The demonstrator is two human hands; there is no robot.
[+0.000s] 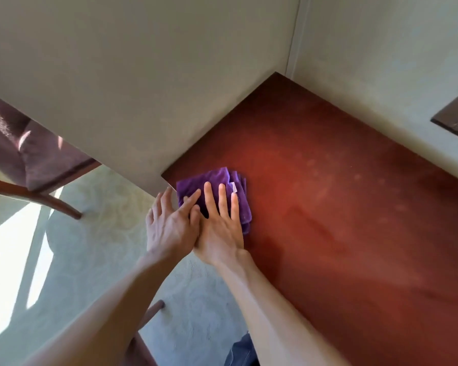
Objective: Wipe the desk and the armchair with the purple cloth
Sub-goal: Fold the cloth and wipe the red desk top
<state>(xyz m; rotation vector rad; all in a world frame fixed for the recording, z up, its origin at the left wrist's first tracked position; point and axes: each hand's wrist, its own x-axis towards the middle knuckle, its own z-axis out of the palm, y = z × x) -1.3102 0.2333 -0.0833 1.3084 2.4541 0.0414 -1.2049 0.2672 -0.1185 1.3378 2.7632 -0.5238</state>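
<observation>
Pressing flat on the purple cloth [217, 191], the right hand [218, 228] lies with its fingers spread and straight, palm down, so it is not pinching the fabric but pinning it to the desk [354, 220] by weight alone; that suits wiping, since a broad flat palm drags the whole folded pad evenly over the wood. The left hand [169, 225] sits just beside it, touching along the thumb side, its fingers also loosely apart, with the forefinger reaching onto the near left part of the cloth while the other fingers rest at the desk's edge near the wall corner [167, 184]. I judge it is steadying or squaring the folded layers where the desk meets that jutting wall, a tight spot where the pad could bunch. The cloth is folded several times, its stacked edges and a small white tag [233, 186] showing at the far right side, and it lies at the desk's near left corner, hard against the wall. The wide reddish surface beyond looks dull and marked with pale smudges, so most of the desk seems not yet wiped. The armchair [37, 157], with its dark cushion and wooden frame, stands well apart at the left, beyond the wall
</observation>
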